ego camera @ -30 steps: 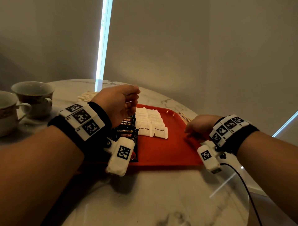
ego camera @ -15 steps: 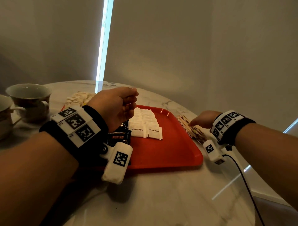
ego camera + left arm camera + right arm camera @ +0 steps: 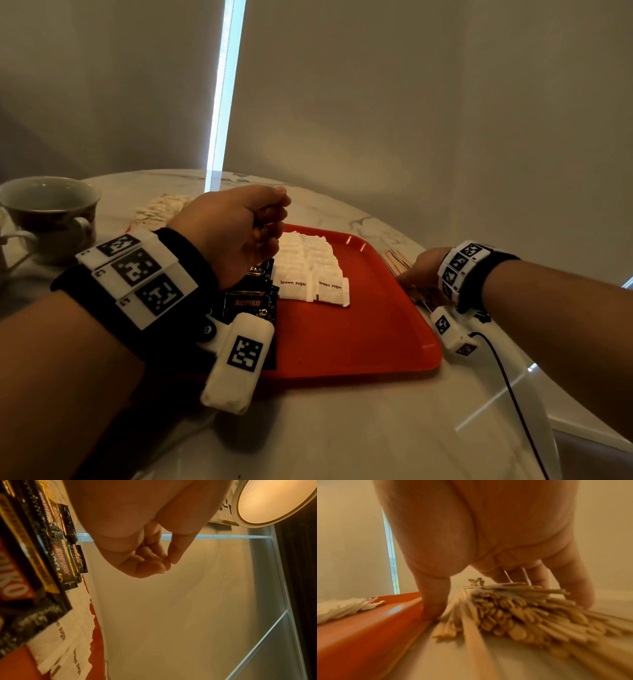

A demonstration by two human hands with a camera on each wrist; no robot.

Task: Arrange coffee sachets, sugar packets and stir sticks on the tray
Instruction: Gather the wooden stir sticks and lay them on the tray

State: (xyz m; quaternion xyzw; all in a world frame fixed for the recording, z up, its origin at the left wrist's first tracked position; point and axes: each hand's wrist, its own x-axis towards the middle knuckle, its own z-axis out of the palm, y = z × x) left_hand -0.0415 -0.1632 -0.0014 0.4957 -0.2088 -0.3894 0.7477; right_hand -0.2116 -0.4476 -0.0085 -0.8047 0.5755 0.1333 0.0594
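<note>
An orange tray [image 3: 359, 342] lies on the marble table. On it are white brown-sugar packets [image 3: 308, 267] in overlapping rows, with black coffee sachets [image 3: 248, 301] to their left. My left hand [image 3: 274, 219] hovers over the sachets with its fingers curled into the palm. The left wrist view shows that hand [image 3: 164, 561] holds nothing above the sachets [image 3: 34, 561]. Wooden stir sticks [image 3: 397, 262] lie in a pile on the table just right of the tray. My right hand [image 3: 505, 597] straddles this pile [image 3: 513, 608], thumb [image 3: 433, 601] down against the tray's rim [image 3: 368, 622], fingers curled over the far side.
A teacup [image 3: 51, 212] stands at the far left. A heap of loose pale packets [image 3: 161, 209] lies on the table behind my left hand. A black cable [image 3: 513, 394] trails from my right wrist toward the table's right edge.
My right hand has left the tray's right rim, moved out to the stir sticks and come down round them. My left hand still hovers over the sachets.
</note>
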